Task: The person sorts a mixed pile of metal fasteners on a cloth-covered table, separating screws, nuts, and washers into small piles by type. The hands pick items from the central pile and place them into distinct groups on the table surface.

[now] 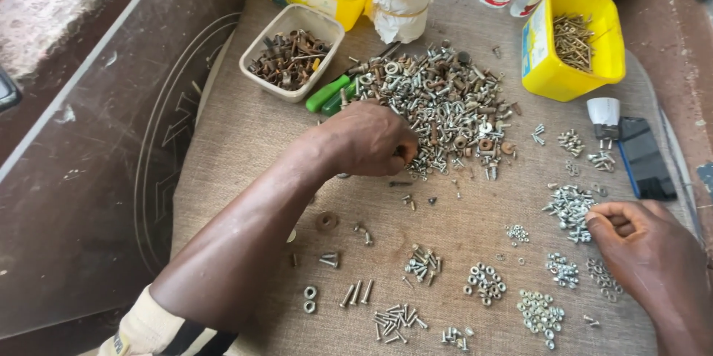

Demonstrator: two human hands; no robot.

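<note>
— What's under your hands?

— A coarse tan burlap mat (pixel 245 141) on a dark scratched tabletop (pixel 74 200).

— Your hands?

— My left hand (pixel 368 141) is curled at the near edge of the big far heap of mixed metal screws and nuts (pixel 445 100), fingers pinched, probably on a screw. My right hand (pixel 650 248) rests loosely closed beside a small pile of silver screws (pixel 570 204), holding nothing I can see.

We find bare brown burlap mat (pixel 245 148) open on the near left, between our left forearm and the mat's edge. Ahead, the big heap of mixed silver screws and nuts (pixel 445 103), the clear plastic tub of rusty bolts (pixel 291 51) and the yellow plastic box of nails (pixel 572 40) block passage. Small sorted piles (pixel 483 282) crowd the near middle and right.
</note>
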